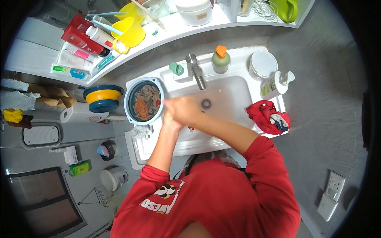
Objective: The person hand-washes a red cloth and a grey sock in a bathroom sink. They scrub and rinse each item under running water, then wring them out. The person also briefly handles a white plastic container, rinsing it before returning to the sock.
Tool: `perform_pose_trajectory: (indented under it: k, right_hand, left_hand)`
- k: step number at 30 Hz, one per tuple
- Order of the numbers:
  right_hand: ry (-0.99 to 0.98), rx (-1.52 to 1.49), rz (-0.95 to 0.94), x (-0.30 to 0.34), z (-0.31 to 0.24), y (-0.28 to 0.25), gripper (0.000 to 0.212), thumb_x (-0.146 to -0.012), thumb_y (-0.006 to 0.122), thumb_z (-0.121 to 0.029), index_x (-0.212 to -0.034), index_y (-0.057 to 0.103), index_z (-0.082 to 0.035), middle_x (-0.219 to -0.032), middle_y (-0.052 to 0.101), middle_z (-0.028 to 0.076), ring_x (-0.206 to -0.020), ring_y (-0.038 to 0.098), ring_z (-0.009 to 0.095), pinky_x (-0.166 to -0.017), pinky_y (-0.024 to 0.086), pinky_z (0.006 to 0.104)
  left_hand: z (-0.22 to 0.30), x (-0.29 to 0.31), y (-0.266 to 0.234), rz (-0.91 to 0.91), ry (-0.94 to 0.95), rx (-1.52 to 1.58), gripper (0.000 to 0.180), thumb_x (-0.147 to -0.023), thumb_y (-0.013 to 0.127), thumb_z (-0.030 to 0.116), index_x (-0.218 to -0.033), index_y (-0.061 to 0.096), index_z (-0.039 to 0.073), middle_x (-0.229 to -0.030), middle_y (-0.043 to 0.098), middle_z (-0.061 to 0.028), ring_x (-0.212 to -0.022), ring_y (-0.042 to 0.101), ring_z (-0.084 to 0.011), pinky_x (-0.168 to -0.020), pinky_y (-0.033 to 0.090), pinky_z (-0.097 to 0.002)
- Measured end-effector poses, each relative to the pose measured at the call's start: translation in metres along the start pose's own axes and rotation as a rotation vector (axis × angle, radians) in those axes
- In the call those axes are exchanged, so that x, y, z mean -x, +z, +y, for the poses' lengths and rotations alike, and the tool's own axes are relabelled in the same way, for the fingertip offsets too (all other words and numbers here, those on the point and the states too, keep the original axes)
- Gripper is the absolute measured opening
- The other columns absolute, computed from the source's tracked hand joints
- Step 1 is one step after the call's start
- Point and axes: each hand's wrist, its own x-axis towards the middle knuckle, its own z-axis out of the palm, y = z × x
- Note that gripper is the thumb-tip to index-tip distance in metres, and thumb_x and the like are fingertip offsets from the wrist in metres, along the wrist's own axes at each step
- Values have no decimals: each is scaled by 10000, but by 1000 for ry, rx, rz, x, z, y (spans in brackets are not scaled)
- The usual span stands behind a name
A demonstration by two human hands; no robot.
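A: What is being handled, and where is it found?

B: The left hand (171,119) and the right hand (186,110) are pressed together over the white sink (234,93), just below the tap (196,71). Something small seems to be rubbed between them; a reddish scrap can be made out at the lower edge of the hands, but what it is cannot be told. Both hands are closed tightly against each other; whether anything is really clasped is blurred.

A: And the wash beside them?

B: A blue basin (129,93) is set on the sink's left rim, touching the left wrist, filled with wet laundry (146,102) in orange and grey. A red cloth bundle (266,116) is laid on the right rim, near a pump bottle (276,84).

A: How would such cloth be expected to handle?

B: It is judged to be soft, limp and heavy with water, probably slippery if soaped. It would best be gathered in a bunched fold, taken with the whole hand rather than pinched at a corner, so that dripping and stretching are limited.
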Motion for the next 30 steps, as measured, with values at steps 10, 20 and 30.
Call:
perform_pose_trajectory:
  k: [10,20,30]
  right_hand:
    - [-48,-26,-113,7,-20,-4,325,-850,481,-273,-615,583,-73,-560,576,131,-505,589,291,-472,459,405]
    - [39,-89,18,7,2,4,344,-863,477,-271,-614,598,-67,-603,597,113,-517,587,289,-466,456,384]
    - [854,-1404,-271,-1,25,-69,425,-920,437,-353,-690,571,-21,-643,545,6,-569,459,73,-552,402,243]
  left_hand:
    - [3,8,0,-395,5,77,306,-915,392,353,-1067,485,104,-1042,565,-65,-948,563,-212,-812,468,-393]
    - [2,12,32,97,-86,-27,268,-924,395,278,-1033,510,62,-1001,589,-76,-895,593,-215,-795,494,-390]
    - [40,53,85,192,-84,-220,285,-920,419,290,-1019,542,53,-963,620,-93,-900,605,-215,-822,487,-372]
